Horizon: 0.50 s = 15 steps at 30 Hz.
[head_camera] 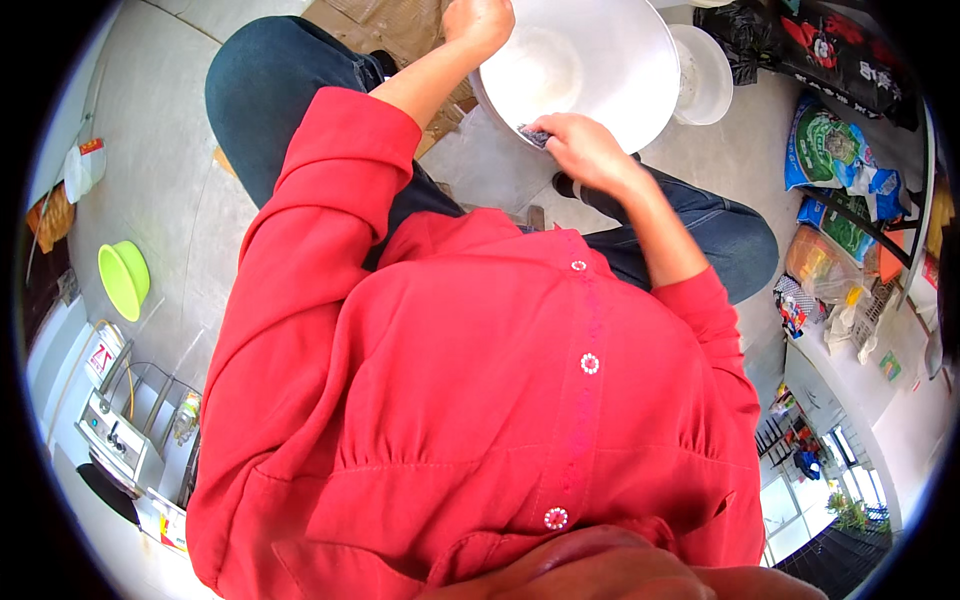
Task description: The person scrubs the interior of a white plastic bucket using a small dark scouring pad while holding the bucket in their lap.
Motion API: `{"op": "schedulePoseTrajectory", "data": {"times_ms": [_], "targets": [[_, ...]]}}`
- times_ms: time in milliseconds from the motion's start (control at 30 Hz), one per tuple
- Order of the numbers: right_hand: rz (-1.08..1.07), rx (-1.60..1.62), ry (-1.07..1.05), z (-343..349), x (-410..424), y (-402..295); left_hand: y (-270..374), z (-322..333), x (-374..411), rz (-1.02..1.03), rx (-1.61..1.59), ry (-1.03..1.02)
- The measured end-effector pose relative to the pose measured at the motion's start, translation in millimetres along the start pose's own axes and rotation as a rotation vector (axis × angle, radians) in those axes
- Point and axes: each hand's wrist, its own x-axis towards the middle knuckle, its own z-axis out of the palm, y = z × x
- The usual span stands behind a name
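A large white round plastic tub (607, 67) stands tilted between my knees, its smooth inside facing up. My left hand (481, 26) is closed at the tub's left rim, partly cut off by the top of the view; its fingertips are hidden. At the near rim, my right hand (589, 150) pinches a dark grey scouring pad (535, 136) against the tub wall.
A smaller translucent white container (701, 75) sits right behind the tub. Flattened cardboard (375, 30) lies on the floor to the left. Farther left is a lime-green basin (124, 280). Printed plastic sacks (829, 146) and a black bag (832, 56) line the right side.
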Motion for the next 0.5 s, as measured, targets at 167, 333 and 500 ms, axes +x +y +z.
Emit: {"op": "schedulePoseTrajectory", "data": {"times_ms": [167,333,500], "targets": [[0.328,-0.927,-0.332,-56,29,63,-18,13,3,0.055,0.052,0.046],[0.376,-0.599,-0.457,6,50,74,-3,16,-4,0.039,0.048,0.038],[0.104,0.447,-0.192,39,49,46,-3,5,-13,0.075,0.039,0.062]]}}
